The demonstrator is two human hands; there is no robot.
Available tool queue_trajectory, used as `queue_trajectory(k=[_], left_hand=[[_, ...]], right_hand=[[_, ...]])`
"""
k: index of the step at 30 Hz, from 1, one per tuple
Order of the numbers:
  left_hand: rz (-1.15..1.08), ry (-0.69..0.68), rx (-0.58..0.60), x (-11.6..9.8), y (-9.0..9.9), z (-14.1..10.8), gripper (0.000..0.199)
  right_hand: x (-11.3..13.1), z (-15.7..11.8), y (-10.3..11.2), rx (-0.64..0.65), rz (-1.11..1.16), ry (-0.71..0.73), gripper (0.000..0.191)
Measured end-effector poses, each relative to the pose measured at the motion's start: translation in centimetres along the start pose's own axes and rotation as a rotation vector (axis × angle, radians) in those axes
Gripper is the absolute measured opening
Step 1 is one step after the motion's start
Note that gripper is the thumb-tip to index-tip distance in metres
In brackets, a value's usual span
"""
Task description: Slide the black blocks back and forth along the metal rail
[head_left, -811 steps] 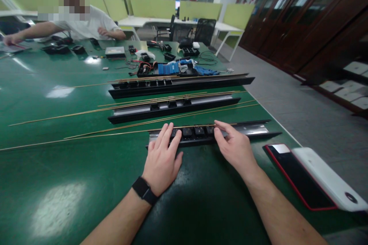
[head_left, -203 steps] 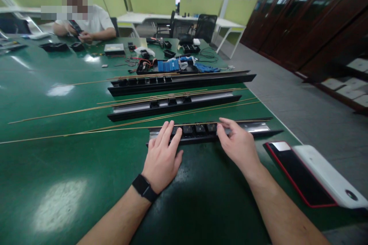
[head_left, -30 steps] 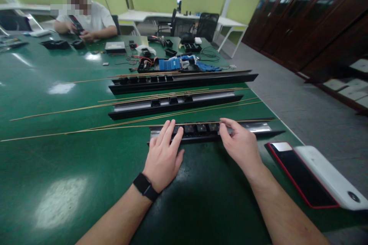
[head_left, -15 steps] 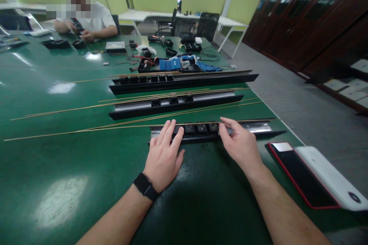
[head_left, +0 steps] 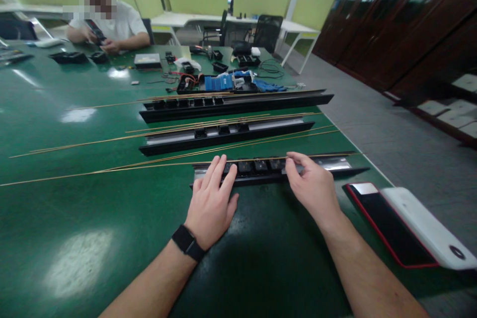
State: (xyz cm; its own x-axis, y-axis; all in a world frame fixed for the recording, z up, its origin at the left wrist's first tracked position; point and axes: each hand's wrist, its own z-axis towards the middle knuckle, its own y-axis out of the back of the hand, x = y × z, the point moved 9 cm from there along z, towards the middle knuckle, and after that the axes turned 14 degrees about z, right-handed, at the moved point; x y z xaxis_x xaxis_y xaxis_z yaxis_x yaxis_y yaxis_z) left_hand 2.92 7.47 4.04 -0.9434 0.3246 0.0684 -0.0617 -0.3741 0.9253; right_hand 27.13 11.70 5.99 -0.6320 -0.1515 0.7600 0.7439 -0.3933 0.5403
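Observation:
The nearest black channel (head_left: 261, 179) lies across the green table, with several black blocks (head_left: 261, 164) set in a row inside it. Over its left end rests my left hand (head_left: 213, 194), fingers stretched out and touching the channel and the leftmost block. A thin gold-coloured rod (head_left: 160, 164) runs along the far rim and sticks out well past the left end. Thumb and forefinger of my right hand (head_left: 309, 181) are pinched together on the rod at the far rim, just right of the blocks. The fingertips partly hide the rod there.
Behind lie two more black channels (head_left: 227, 141) (head_left: 238, 106) with blocks and rods. A red-edged phone-like slab (head_left: 391, 228) and a white device (head_left: 428, 228) sit at right. Farther back are a tray of blue parts (head_left: 219, 83) and a seated person (head_left: 119, 30) holding a tool.
My right thumb and forefinger have drawn closer together on the rod. My left hand stays in place on the channel. The whole view has shifted slightly.

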Motion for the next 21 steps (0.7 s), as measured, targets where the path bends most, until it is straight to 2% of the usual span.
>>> queue_trajectory(k=[11, 21], left_hand=[[0.009, 0.000, -0.003, -0.03, 0.09, 0.04, 0.063], [0.009, 0.000, -0.011, -0.03, 0.17, 0.03, 0.062]], right_hand=[[0.34, -0.17, -0.59, 0.048, 0.048, 0.035, 0.040], [0.30, -0.03, -0.11, 0.014, 0.007, 0.031, 0.038]])
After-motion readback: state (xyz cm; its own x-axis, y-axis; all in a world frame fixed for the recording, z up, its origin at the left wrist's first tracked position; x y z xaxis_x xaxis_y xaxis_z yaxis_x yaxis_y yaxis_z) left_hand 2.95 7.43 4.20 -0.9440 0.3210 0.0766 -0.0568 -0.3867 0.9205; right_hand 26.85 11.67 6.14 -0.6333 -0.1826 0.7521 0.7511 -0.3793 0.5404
